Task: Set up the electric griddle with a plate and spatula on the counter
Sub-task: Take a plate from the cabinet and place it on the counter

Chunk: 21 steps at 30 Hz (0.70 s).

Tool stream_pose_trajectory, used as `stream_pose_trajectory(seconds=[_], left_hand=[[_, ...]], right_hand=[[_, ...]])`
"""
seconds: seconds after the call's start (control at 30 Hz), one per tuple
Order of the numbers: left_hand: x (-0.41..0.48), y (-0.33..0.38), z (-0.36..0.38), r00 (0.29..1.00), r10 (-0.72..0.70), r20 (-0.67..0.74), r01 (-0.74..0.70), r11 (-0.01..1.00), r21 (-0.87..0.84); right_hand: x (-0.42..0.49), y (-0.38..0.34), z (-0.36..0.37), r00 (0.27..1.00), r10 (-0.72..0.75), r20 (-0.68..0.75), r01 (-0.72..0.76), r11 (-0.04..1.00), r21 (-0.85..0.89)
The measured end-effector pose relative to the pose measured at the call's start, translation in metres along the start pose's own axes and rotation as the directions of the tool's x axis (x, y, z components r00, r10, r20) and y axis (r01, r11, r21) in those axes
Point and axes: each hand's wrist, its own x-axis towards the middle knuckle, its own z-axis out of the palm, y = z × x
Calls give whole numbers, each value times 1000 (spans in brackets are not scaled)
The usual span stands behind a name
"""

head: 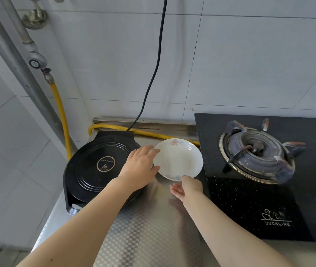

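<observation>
Head view shows both hands on the plate (178,160) between griddle (99,168) and gas stove (257,155), left hand (139,168) loosely pinching its rim, right hand (187,186) open beneath; it may tip on the counter (153,228)

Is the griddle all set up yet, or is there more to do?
Partly. The closed griddle already sits on the counter, its cord running up the wall. The plate is in hand now: the left hand and right hand touch its rim beside the griddle. No spatula is in sight yet.
</observation>
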Motion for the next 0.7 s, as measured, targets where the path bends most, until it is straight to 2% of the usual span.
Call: stream_pose_trajectory(seconds=[0.2, 0.4, 0.57, 0.7], left_hand=[[-37, 9, -17, 1000, 9, -22, -9, 999, -34], [-99, 17, -37, 998, 10, -55, -17, 993, -121], [-163, 18, -56, 996, -51, -69, 29, 960, -278], [-207, 18, -58, 990, -119, -69, 76, 891, -447]], right_hand=[[-41, 7, -6, 998, -26, 55, 24, 999, 36], [-102, 19, -17, 998, -32, 58, 22, 985, 169], [-155, 56, -31, 982, -186, 40, 182, 980, 84], [-192, 86, -44, 971, -232, 47, 228, 970, 90]])
